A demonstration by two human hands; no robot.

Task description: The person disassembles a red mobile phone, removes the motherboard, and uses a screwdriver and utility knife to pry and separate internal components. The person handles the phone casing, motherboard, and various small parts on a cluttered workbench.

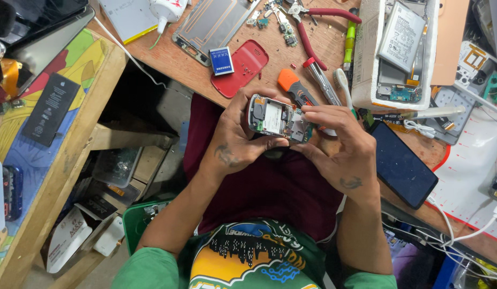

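Note:
A small opened phone [278,118], its back cover off and its circuit board bare, is held over my lap at the edge of the wooden workbench [323,48]. My left hand [235,139] wraps around its left end and underside. My right hand [342,147] grips the right end, with fingertips pressed on top of the board. A red back cover [243,67] and a small blue battery [222,60] lie on the bench just beyond the phone. An orange-handled tool [294,88] lies right behind my hands.
Red-handled pliers [318,27], a metal screwdriver [322,80], a white foam box [395,48] holding phone parts, a dark phone [401,163] and white cables [468,225] crowd the bench. A side table [50,160] with a black battery [49,109] stands left.

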